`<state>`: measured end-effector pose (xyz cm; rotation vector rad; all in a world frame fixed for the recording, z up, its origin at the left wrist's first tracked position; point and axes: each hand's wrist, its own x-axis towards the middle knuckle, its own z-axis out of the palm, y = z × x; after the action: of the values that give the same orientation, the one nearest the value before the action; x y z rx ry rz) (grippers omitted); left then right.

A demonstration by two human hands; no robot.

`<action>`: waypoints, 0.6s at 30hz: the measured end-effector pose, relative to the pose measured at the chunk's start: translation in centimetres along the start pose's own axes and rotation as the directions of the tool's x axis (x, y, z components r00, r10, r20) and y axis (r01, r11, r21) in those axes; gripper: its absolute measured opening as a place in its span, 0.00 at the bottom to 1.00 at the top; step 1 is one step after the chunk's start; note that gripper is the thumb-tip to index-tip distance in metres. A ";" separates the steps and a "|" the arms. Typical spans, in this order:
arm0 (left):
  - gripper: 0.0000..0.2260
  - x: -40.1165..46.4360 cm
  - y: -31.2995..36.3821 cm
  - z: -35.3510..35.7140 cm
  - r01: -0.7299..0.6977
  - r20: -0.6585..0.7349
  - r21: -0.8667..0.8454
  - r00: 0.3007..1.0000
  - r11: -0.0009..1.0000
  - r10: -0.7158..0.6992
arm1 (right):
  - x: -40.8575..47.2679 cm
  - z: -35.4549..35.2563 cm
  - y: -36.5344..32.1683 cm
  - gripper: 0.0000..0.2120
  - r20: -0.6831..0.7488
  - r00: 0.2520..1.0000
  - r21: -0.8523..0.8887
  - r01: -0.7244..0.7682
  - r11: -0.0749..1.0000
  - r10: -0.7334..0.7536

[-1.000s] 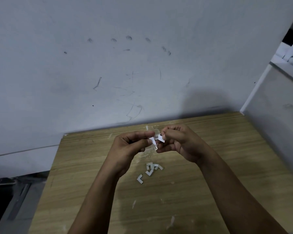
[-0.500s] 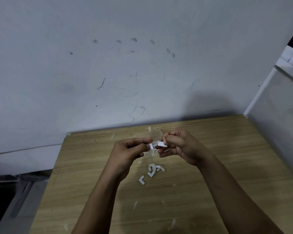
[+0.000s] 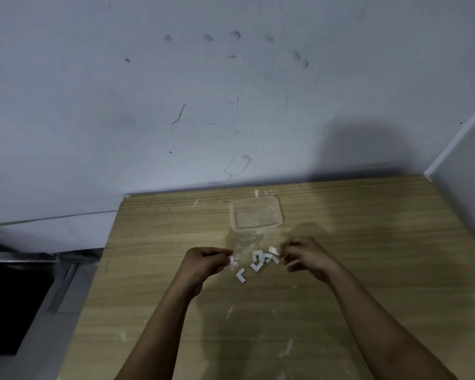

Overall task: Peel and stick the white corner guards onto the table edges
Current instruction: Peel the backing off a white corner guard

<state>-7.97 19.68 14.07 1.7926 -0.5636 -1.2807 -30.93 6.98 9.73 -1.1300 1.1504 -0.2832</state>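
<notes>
- Lying in a little pile on the wooden table (image 3: 368, 270) are the white corner guards (image 3: 258, 260), right between the two hands.
- One more guard (image 3: 240, 275), shaped like an L, sits alone at about 7 o'clock from the pile, just beside it.
- At 9 o'clock from the pile, the left hand (image 3: 203, 263) has its fingers curled and pinches a small white piece (image 3: 232, 261) at the fingertips.
- At 3 o'clock from the pile, the right hand (image 3: 306, 256) has curled fingers too and pinches a thin white strip (image 3: 274, 250).
- The two hands are apart and do not touch each other.
- A clear plastic tub (image 3: 257, 213) sits at 12 o'clock from the pile, near the back of the table.
- Small white scraps (image 3: 229, 312) lie here and there on the wood, closer to the person.
- Behind the table stands a pale wall (image 3: 121, 105) with dark smudges and scratch marks on it.
</notes>
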 end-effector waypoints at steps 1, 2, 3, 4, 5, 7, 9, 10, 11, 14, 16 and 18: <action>0.08 0.2 -0.8 0.0 0.027 0.009 0.003 1.000 1.000 -0.027 | 0.5 0.2 1.5 0.04 0.005 0.999 -0.080 -0.042 0.996 0.043; 0.08 0.3 -1.6 0.1 0.049 0.020 0.003 0.999 0.999 -0.049 | 1.0 0.7 3.1 0.03 0.010 0.996 -0.155 -0.090 0.984 0.093; 0.08 0.4 -2.4 0.3 0.064 0.034 0.000 0.997 0.998 -0.064 | 1.3 1.2 4.6 0.02 0.008 0.989 -0.209 -0.141 0.968 0.146; 0.09 0.4 -3.2 0.7 0.080 0.048 -0.006 0.996 0.997 -0.079 | 1.6 1.7 6.3 0.03 -0.004 0.980 -0.226 -0.193 0.955 0.197; 0.09 0.5 -3.9 0.9 0.095 0.056 -0.016 0.994 0.995 -0.094 | 1.7 2.2 7.7 0.04 -0.024 0.972 -0.230 -0.235 0.945 0.236; 0.09 0.7 -5.3 1.4 0.127 0.061 -0.033 0.990 0.991 -0.125 | 1.8 3.0 10.1 0.06 -0.069 0.962 -0.254 -0.273 0.928 0.265; 0.10 0.7 -6.4 1.6 0.153 0.076 -0.021 0.986 0.988 -0.151 | 1.8 3.4 11.7 0.08 -0.095 0.954 -0.264 -0.299 0.917 0.284; 0.10 0.8 -7.0 1.6 0.166 0.084 -0.009 0.983 0.986 -0.165 | 1.8 3.5 12.2 0.09 -0.101 0.953 -0.257 -0.304 0.917 0.287; 0.11 0.7 -7.4 1.7 0.176 0.088 -0.003 0.981 0.984 -0.175 | 1.8 3.6 12.5 0.09 -0.113 0.953 -0.265 -0.302 0.916 0.281; 0.11 0.6 -8.3 1.8 0.189 0.101 -0.025 0.977 0.982 -0.186 | 1.9 3.6 12.8 0.09 -0.141 0.964 -0.322 -0.260 0.910 0.225; 0.11 0.5 -8.6 2.0 0.193 0.111 -0.049 0.976 0.980 -0.187 | 1.7 3.8 12.5 0.09 -0.136 0.971 -0.342 -0.230 0.911 0.195; 0.10 0.5 -8.8 2.2 0.195 0.114 -0.060 0.976 0.979 -0.188 | 1.6 4.0 12.2 0.09 -0.123 0.981 -0.408 -0.185 0.894 0.147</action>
<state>-10.72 23.34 6.20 1.7603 -0.4054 -1.5171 -31.08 13.70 -1.31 -1.3912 1.4214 0.0540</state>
